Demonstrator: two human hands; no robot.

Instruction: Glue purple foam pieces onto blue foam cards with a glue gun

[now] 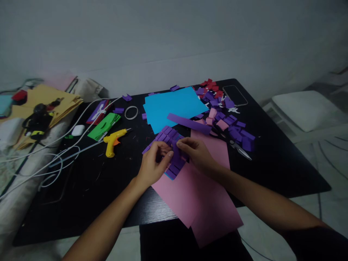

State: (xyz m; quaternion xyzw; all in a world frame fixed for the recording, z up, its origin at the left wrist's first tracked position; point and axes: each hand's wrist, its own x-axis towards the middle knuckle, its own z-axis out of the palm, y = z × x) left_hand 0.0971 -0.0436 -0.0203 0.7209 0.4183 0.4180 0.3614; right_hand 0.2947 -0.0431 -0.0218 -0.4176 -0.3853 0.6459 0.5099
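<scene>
Black table (272,163) stands against a grey wall (174,43).

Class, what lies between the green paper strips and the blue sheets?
In the head view, a round ring lies between the green paper strips and the blue sheets; a small purple piece lies by the sheets' left edge.

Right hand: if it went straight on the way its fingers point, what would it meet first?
The right hand would most likely meet the purple paper-strip piece first; its fingertips seem to touch it, though depth is unclear.
</scene>
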